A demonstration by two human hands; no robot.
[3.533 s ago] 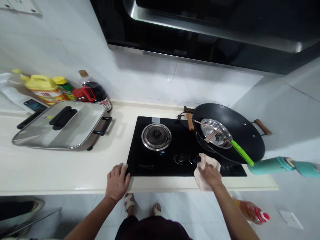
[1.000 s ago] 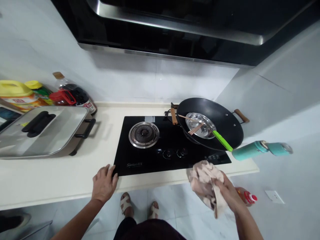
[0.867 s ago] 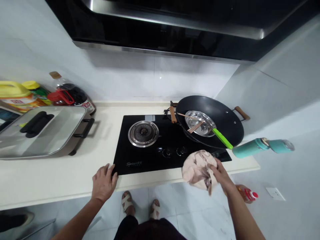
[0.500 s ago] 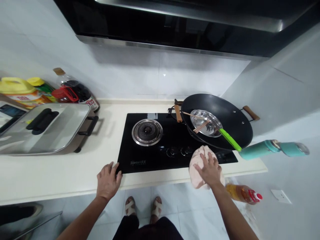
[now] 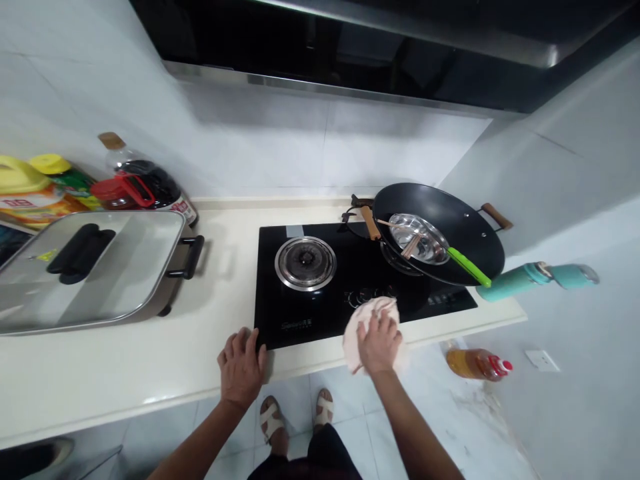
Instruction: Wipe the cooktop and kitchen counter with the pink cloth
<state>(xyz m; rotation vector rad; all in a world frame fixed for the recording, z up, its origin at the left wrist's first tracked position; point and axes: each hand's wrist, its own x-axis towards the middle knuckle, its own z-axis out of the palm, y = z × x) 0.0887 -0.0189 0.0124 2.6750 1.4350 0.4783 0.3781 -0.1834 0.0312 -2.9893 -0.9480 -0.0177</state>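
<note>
My right hand (image 5: 379, 341) presses down on a pale pink cloth (image 5: 354, 347) at the front edge of the black gas stove (image 5: 320, 313), with its fingers curled onto the fabric. Part of the cloth hangs over the counter's front edge, and its upper side reaches the control knobs (image 5: 360, 297). At the stove's front left corner, my left hand (image 5: 243, 365) rests on the counter edge with fingers spread, holding nothing. The left burner (image 5: 306, 262) is bare, a round metal ring set in the glass.
On the right burner sits a black wok (image 5: 465, 233) containing a metal bowl (image 5: 417, 230), chopsticks and a green-handled utensil (image 5: 470, 267). A teal bottle (image 5: 515, 283) stands beside it. Leftward is an electric pan (image 5: 135, 267) with a glass lid. An oil bottle (image 5: 473, 363) is below the counter.
My right hand has slid the cloth leftward along the stove's front edge. The view has shifted slightly; my left hand stays at the stove's front left corner.
</note>
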